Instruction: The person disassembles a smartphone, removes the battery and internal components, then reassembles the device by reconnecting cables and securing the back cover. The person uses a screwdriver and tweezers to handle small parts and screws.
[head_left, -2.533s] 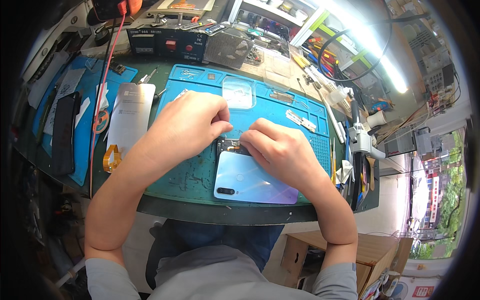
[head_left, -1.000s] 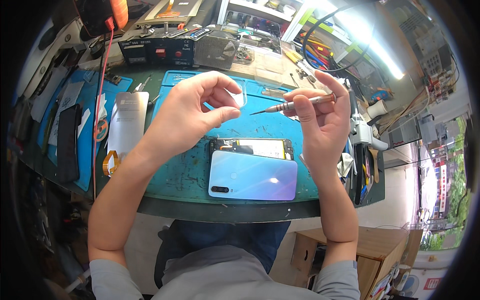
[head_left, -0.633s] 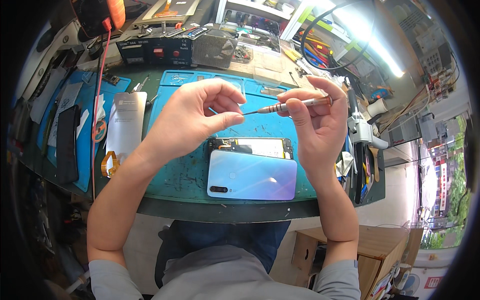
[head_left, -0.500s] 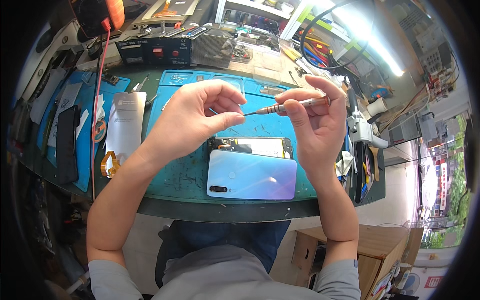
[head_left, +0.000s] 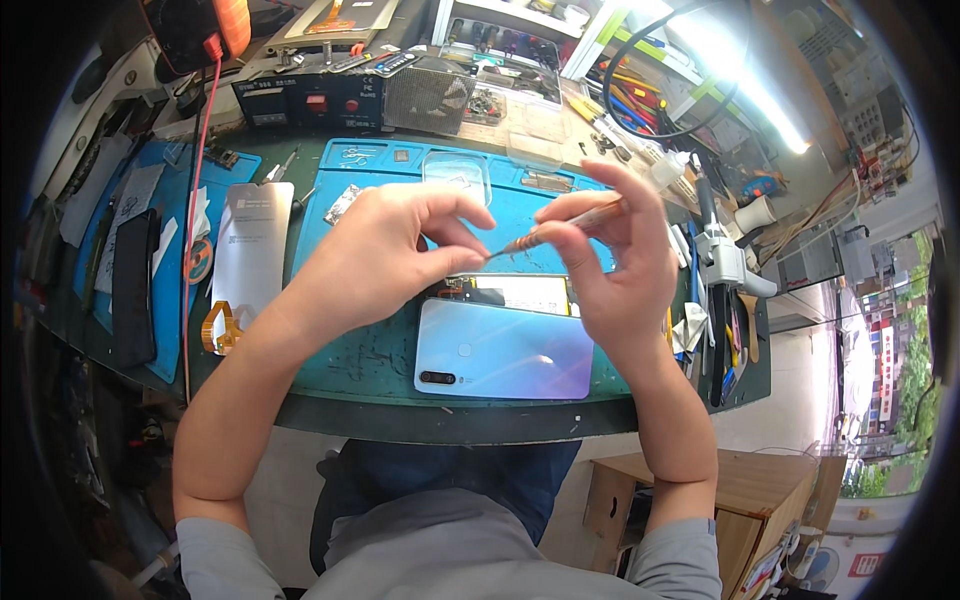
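Observation:
My right hand [head_left: 630, 275] grips a slim precision screwdriver [head_left: 520, 243], its shaft slanting down to the left. At the driver's tip are the curled fingers of my left hand [head_left: 385, 245], thumb toward the other fingers; anything pinched there is too small to make out. Below both hands lies an opened phone [head_left: 522, 293], its battery and some inner parts showing. A shiny blue-to-violet phone back cover [head_left: 500, 350] rests just nearer to me, overlapping the phone's near side. My left hand partly hides the phone's left end.
A blue repair mat [head_left: 340, 385] covers the bench under my hands. Beyond them sits a clear plastic dish [head_left: 455, 172]. A pale flat panel [head_left: 250, 240] lies left, near a dark phone-shaped slab [head_left: 136, 290]. A black power unit [head_left: 310, 103] stands at the back.
Both hands have come down a little toward the opened phone, my right hand also shifting left with the screwdriver. The clear dish beyond is now less covered.

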